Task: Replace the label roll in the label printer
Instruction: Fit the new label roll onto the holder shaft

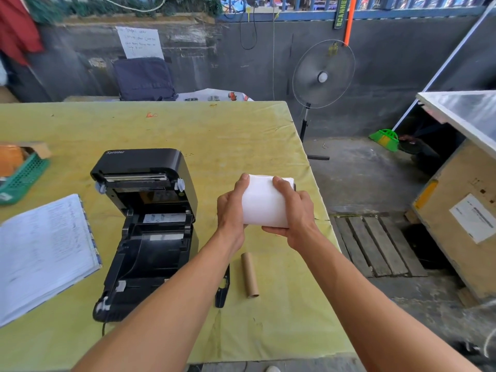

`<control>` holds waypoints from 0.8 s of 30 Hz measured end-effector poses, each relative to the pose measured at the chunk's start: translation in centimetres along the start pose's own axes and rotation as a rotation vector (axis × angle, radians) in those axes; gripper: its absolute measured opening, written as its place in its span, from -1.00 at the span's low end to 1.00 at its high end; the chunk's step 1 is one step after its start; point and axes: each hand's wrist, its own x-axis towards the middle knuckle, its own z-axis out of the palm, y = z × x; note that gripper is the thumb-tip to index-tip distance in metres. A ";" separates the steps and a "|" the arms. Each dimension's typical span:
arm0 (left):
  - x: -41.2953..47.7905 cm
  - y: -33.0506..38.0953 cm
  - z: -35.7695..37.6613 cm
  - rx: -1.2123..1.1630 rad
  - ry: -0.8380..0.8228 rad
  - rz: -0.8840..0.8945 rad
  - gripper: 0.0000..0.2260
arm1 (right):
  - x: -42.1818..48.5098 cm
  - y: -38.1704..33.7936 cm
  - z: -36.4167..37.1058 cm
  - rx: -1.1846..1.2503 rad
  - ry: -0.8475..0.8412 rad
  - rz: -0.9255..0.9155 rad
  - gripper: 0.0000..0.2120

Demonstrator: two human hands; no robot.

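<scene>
A black label printer (146, 232) stands on the yellow-green table (228, 135) with its lid swung up and back; its roll bay looks empty. To its right, above the table, I hold a full white label roll (264, 204) lying sideways. My left hand (231, 208) grips its left end and my right hand (295, 216) wraps its right end from below. An empty brown cardboard core (250, 275) lies on the table below my hands. A black spindle piece (222, 289) lies beside it, partly hidden by my left forearm.
An open ledger (43, 256) lies left of the printer. A green basket (22, 175) sits at the far left edge. Past the table's right edge are a standing fan (322, 76), a wooden pallet (375, 245) and a plywood crate (456, 224).
</scene>
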 end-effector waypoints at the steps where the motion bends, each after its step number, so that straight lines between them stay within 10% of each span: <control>1: 0.0 0.1 -0.2 -0.021 -0.018 -0.012 -0.39 | 0.0 -0.1 -0.1 0.001 -0.005 -0.002 -0.37; 9: 0.5 0.0 -1.9 -0.058 0.103 -0.073 -0.57 | 0.6 -0.4 -0.6 0.051 -0.061 0.010 -0.40; 15: -0.8 -5.6 -8.0 1.168 0.156 -0.079 -0.64 | 1.1 -0.8 -1.0 0.096 -0.093 0.041 -0.34; 24: -1.8 -9.5 -10.1 1.531 0.151 -0.039 -0.59 | 1.6 -0.7 -1.8 0.053 -0.092 0.059 -0.33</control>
